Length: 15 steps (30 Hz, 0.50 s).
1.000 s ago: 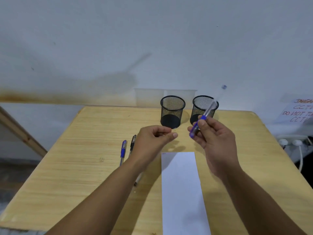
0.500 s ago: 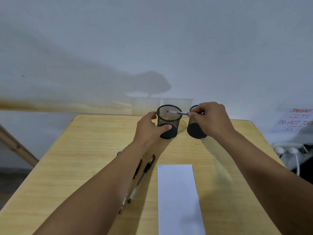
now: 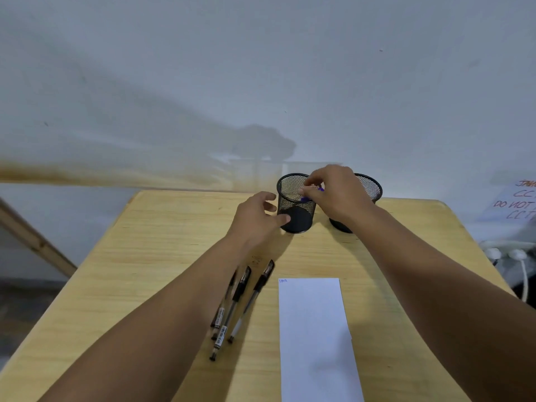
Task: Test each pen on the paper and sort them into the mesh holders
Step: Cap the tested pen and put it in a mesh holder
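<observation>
Two black mesh holders stand at the far side of the wooden table: the left holder (image 3: 295,211) and the right holder (image 3: 372,188). My right hand (image 3: 336,192) hovers over the left holder's rim, pinching a blue pen (image 3: 311,195) of which only small blue bits show between the fingers. My left hand (image 3: 258,217) touches the left holder's side with thumb and fingers spread around it. A white paper strip (image 3: 314,338) lies near the front, with a small blue mark at its top left corner. Three black pens (image 3: 237,303) lie left of the paper, partly under my left forearm.
The table (image 3: 139,256) ends close behind the holders against a white wall. A clear plastic box (image 3: 269,169) stands behind the holders. At the right edge are white plugs with cables (image 3: 510,253) and a handwritten notice (image 3: 516,203).
My right hand has moved left from over the right holder to the left holder's rim, turning the blue pen down into it. My left hand stays at the holder's side.
</observation>
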Available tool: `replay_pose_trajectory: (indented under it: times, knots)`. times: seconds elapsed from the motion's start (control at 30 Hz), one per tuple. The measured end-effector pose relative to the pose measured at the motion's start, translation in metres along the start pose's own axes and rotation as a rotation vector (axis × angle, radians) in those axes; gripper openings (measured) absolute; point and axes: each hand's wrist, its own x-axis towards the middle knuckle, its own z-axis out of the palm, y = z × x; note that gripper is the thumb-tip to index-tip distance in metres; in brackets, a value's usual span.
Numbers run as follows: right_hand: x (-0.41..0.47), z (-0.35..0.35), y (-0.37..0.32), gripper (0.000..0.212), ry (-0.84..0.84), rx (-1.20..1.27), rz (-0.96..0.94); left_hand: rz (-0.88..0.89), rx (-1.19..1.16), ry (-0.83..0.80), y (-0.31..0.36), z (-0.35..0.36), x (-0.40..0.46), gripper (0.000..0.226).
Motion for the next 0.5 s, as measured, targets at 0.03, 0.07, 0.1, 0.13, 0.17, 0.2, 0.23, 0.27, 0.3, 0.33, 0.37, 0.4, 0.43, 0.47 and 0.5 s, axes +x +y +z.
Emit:
replay_pose_trajectory:
  times: [0.03, 0.07, 0.1, 0.13, 0.17, 0.2, 0.23, 0.27, 0.3, 0.33, 0.37, 0.4, 0.43, 0.47, 0.5]
  knots:
    - [-0.004, 0.0, 0.002, 0.028, 0.04, -0.02, -0.017, 0.002, 0.02, -0.037, -0.003, -0.003, -0.003, 0.048]
    - [-0.01, 0.001, 0.004, 0.031, 0.096, -0.028, -0.031, 0.022, 0.042, -0.076, -0.007, -0.007, -0.007, 0.044]
    - [-0.016, 0.002, 0.005, 0.032, 0.162, -0.009, -0.036, 0.05, 0.066, -0.115, -0.01, -0.01, -0.011, 0.039]
    - [-0.024, 0.002, 0.006, 0.032, 0.234, 0.037, -0.033, 0.079, 0.092, -0.156, -0.013, -0.014, -0.015, 0.032]
    - [-0.033, 0.003, 0.006, 0.03, 0.299, 0.103, -0.023, 0.101, 0.111, -0.201, -0.016, -0.017, -0.02, 0.025]
    - [-0.043, 0.004, 0.005, 0.028, 0.344, 0.171, -0.009, 0.116, 0.122, -0.245, -0.018, -0.02, -0.023, 0.02]
    - [-0.054, 0.006, 0.003, 0.025, 0.355, 0.235, 0.008, 0.131, 0.129, -0.287, -0.02, -0.023, -0.026, 0.015]
    - [-0.066, 0.011, 0.001, 0.021, 0.333, 0.28, 0.027, 0.144, 0.143, -0.324, -0.022, -0.025, -0.029, 0.013]
    - [-0.079, 0.017, -0.002, 0.018, 0.283, 0.305, 0.045, 0.157, 0.164, -0.358, -0.023, -0.027, -0.031, 0.014]
    - [-0.094, 0.023, -0.006, 0.014, 0.212, 0.311, 0.061, 0.175, 0.195, -0.386, -0.023, -0.028, -0.034, 0.015]
    - [-0.108, 0.031, -0.01, 0.013, 0.126, 0.301, 0.078, 0.193, 0.229, -0.402, -0.023, -0.029, -0.036, 0.017]
    - [-0.123, 0.038, -0.015, 0.014, 0.033, 0.276, 0.095, 0.207, 0.256, -0.41, -0.023, -0.03, -0.037, 0.017]
    - [-0.137, 0.045, -0.022, 0.017, -0.058, 0.243, 0.1, 0.216, 0.273, -0.414, -0.024, -0.031, -0.038, 0.017]
    - [-0.149, 0.05, -0.029, 0.022, -0.134, 0.214, 0.088, 0.221, 0.287, -0.418, -0.024, -0.032, -0.039, 0.016]
    - [-0.16, 0.054, -0.036, 0.028, -0.19, 0.196, 0.063, 0.227, 0.3, -0.424, -0.024, -0.033, -0.04, 0.016]
